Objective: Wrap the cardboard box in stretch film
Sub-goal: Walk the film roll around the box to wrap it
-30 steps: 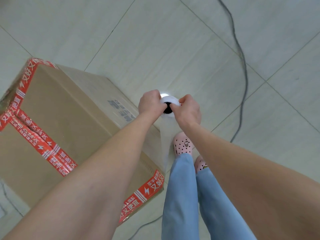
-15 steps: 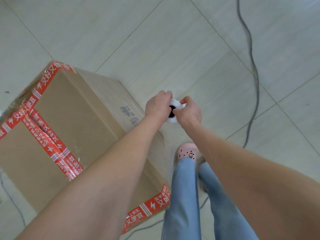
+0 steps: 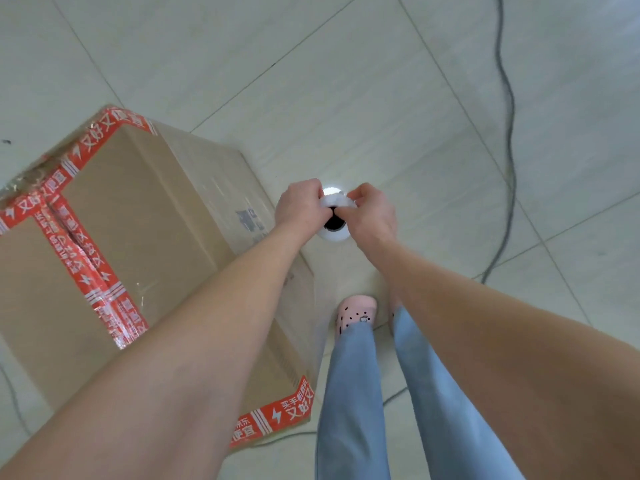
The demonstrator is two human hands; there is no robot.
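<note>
The cardboard box (image 3: pixel 138 220) is sitting on the floor – a big, plain brown carton with flat matte faces and square edges. Strips of red tape (image 3: pixel 79 251) printed with white characters and lightning marks are running across its top and along its edges. A glossy, wrinkled sheen is showing on the top beside the tape, and the box's right face is looking hazy, as though under a clear sheet.

Just off the box's right side, the stretch film roll (image 3: pixel 334 233) is being held upright and is showing end-on: a white, smooth cylinder with a dark hollow core. The left hand (image 3: pixel 299 207) is gripping the roll's top rim on the side nearer the box, with its fingers curled in over the edge. The right hand (image 3: pixel 372 214) is pinching the rim on the side away from the box, its fingers bent tight.

The floor (image 3: pixel 346 81) around the box is showing large pale tiles – smooth, faintly streaked, with thin dark joints. A dark cable (image 3: pixel 507 133) is snaking well to the right of the box.

Counted: one box, one roll, two hands and two bare forearms. Two legs in light blue jeans (image 3: pixel 353 393) are standing beside the box's right face. One pink perforated clog (image 3: pixel 356 311) is showing plainly, while a second is lying mostly hidden behind the right arm.
</note>
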